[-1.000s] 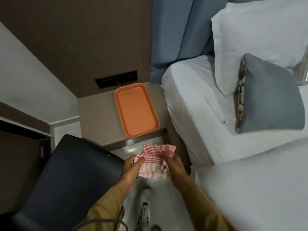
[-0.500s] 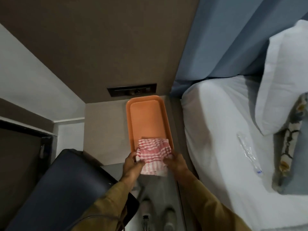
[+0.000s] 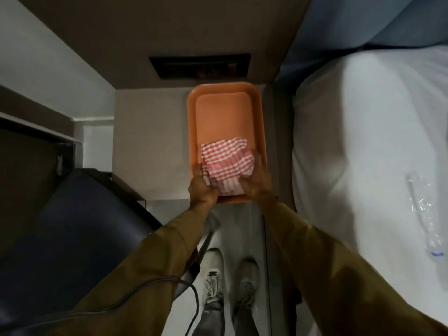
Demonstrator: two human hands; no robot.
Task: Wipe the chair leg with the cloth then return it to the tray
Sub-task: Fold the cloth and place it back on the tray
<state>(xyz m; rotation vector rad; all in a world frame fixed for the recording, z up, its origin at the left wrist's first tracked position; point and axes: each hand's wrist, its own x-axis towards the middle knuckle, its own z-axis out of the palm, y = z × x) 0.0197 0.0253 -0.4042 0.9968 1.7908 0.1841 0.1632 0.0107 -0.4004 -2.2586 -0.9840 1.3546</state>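
A red-and-white checked cloth (image 3: 226,163), folded and bunched, lies in the near half of the orange tray (image 3: 225,110) on the bedside table. My left hand (image 3: 202,187) grips the cloth's left edge. My right hand (image 3: 257,179) presses on its right side, fingers over the tray's near right corner. A dark padded chair (image 3: 72,226) fills the lower left; one thin metal chair leg (image 3: 206,243) shows beside my left sleeve.
The beige bedside table (image 3: 150,146) stands between the chair and a white bed (image 3: 363,154) on the right, where a clear plastic wrapper (image 3: 423,209) lies. A dark socket panel (image 3: 200,66) is set in the wall behind the tray. A cable (image 3: 155,284) hangs over my left arm.
Both hands carried the cloth forward from above the floor and lowered it onto the near half of the tray. The view has shifted closer over the tray.
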